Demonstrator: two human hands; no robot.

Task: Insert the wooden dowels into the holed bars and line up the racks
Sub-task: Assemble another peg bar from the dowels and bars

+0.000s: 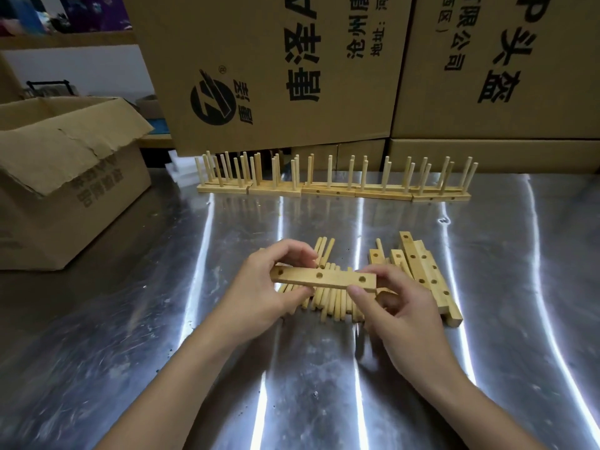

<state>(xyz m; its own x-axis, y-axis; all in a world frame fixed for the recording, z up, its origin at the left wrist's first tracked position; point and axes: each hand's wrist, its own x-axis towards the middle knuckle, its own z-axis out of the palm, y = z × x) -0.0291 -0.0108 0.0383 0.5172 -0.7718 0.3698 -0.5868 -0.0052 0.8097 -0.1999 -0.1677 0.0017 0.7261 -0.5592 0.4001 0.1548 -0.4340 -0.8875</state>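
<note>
Steel tabletop (130, 336), glare-streaked, walled by cardboard boxes (276, 76); left hand (259, 293) and right hand (399, 319) pinch one holed bar (324, 277).

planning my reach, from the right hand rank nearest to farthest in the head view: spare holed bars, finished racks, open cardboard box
1. spare holed bars, just right of the right hand.
2. finished racks, lined up at the back.
3. open cardboard box, far left.

Pale wood bar (324, 278), silver table (130, 319)
</note>
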